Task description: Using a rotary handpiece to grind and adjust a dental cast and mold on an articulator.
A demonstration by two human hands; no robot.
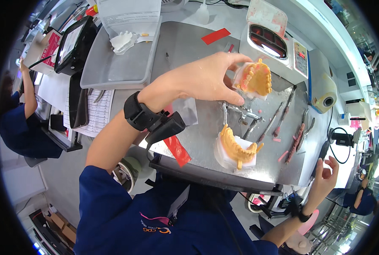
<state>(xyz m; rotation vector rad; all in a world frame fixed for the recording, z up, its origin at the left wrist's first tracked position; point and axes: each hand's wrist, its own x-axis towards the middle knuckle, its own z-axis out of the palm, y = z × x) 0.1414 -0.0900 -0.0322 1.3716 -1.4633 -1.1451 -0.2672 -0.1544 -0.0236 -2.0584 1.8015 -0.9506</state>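
My left hand [210, 78] reaches across the metal-topped bench, its thumb and fingers gripping the white base of a yellow dental cast [258, 78]. Pink wax shows along this cast's tooth row. Just below, a metal articulator [242, 113] lies on the bench, partly hidden by my hand and the cast. Nearer the front edge sits a second yellow dental cast [236, 146] on a white plaster base. Off the bench's right side, my right hand [326, 176] is raised with loosely curled fingers apart, and nothing shows in it.
Several wax-stained hand tools [297, 138] lie right of the casts. Behind them stands a wax heater [267, 41] with its lid up. Red wax strips [177, 151] lie at left and back. A grey plastic tray [113, 78] holds a white cast. A person [23, 114] works at far left.
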